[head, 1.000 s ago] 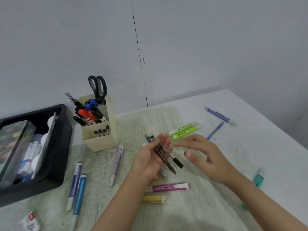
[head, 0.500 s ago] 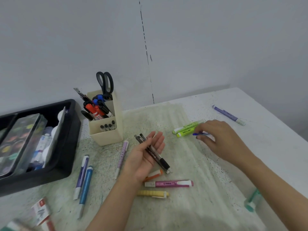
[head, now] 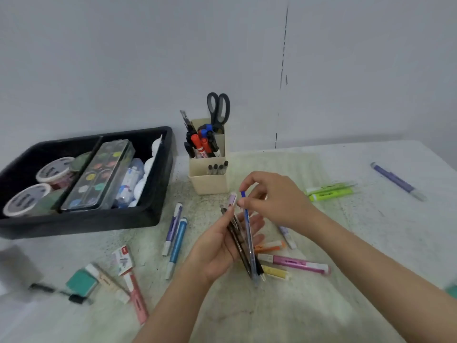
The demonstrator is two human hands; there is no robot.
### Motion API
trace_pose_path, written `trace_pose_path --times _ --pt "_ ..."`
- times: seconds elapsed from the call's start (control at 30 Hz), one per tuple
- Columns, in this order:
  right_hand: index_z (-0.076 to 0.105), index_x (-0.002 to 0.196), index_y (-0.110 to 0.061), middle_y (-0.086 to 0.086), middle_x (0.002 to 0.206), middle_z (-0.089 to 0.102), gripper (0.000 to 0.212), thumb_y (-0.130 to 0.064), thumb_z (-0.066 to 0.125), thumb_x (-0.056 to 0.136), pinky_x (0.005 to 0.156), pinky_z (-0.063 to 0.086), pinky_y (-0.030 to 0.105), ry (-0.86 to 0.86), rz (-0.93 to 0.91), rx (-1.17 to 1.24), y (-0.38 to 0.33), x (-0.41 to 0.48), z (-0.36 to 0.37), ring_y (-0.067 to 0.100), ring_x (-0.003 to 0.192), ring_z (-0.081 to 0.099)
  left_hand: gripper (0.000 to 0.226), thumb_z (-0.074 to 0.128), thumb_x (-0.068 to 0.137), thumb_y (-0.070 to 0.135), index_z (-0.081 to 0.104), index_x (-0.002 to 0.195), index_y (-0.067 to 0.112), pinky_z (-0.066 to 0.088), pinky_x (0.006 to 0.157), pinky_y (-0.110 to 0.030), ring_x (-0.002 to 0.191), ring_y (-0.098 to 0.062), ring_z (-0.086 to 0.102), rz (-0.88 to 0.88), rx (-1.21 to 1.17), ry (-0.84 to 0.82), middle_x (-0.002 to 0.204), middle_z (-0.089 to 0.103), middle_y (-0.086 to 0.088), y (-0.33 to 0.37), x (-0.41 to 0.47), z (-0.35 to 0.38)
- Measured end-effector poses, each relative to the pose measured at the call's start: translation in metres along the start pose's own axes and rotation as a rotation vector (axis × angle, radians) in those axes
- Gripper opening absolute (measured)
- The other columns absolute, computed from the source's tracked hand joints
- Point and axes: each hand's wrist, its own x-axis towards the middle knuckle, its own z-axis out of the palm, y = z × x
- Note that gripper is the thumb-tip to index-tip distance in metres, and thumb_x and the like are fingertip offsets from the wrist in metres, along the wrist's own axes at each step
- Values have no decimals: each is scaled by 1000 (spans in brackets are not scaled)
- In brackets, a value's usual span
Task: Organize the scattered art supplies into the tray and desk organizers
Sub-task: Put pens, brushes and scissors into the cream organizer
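Head: right hand (head: pixel 279 199) pinches pen (head: pixel 248 229); left hand (head: pixel 217 253) seemingly holds pens (head: pixel 237 242).

Plain grey wall (head: pixel 148 58), speckled table (head: pixel 371 233)

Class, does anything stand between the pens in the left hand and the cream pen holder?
Nothing visible does. The right hand, pinching the blue pen, is to the right of that path, and the holder stands behind the pens in the left hand.

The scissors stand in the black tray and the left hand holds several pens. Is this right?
Not quite: the head view shows the scissors in the beige organizer, not the black tray. The left hand does hold several pens.
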Motion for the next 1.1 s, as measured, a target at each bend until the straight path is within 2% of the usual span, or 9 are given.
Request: trace_pose_path --times 0.07,0.17,0.27,0.5,0.6,0.67,0.8,0.93,1.1 --pt "61 80 -32 -14 64 66 13 -31 73 76 54 37 7 -39 -35 -31 -6 7 15 -6 60 57 40 53 85 35 73 102 5 58 70 -37 96 -26 69 46 11 -5 111 67 -19 6 -15 -11" --pt "70 85 -30 -16 72 62 6 -32 70 79 61 34 9 -94 -122 -120 -18 17 40 -9 68 53 29 57 77 23 75 88 3 57 59 -28 72 -19 71 138 -3 61 88 72 -13 15 -36 -29" --pt "74 92 -24 -13 81 67 13 -26 61 89 60 35 4 -140 -113 26 -29 24 67 -14 65 51 26 57 74 15 69 93 3 56 53 -24 60 -14 68 219 -50 133 82 72 -8 27 -60 -49" --pt "75 94 -17 -13 78 63 17 -15 59 89 60 35 3 -324 -153 -9 -58 25 148 -15 62 51 26 43 94 11 64 106 3 57 52 -25 65 -15 71 388 -258 326 88 74 -9 52 -122 -113" --pt "74 95 -19 -3 89 69 18 -18 59 86 70 39 15 -362 -215 -96 -73 21 184 3 78 57 24 43 95 9 64 104 2 57 53 -25 64 -15 70 471 -356 404 83 73 -8 56 -147 -136" --pt "74 95 -23 -1 92 67 18 -23 58 85 75 39 23 -357 -262 -140 -84 18 205 12 87 58 23 42 94 7 64 98 2 57 53 -25 62 -14 69 521 -414 465 78 72 -7 56 -160 -148" --pt "73 93 -27 -3 88 62 20 -37 58 84 77 35 26 -328 -402 -273 -106 15 238 15 89 54 22 38 94 1 60 90 1 57 52 -26 56 -14 68 582 -515 605 67 68 -8 51 -176 -169" --pt "71 81 -26 -6 82 60 34 -58 61 76 76 25 32 -287 -431 -411 -116 12 260 15 87 47 23 35 96 0 57 88 1 58 54 -27 55 -15 68 617 -547 669 63 69 -7 52 -183 -182" --pt "72 84 -26 -7 85 61 26 -48 58 83 79 27 33 -264 -420 -461 -117 9 271 14 87 46 21 37 96 -1 58 93 1 53 70 -34 70 -19 70 619 -538 686 72 71 -10 57 -186 -188"
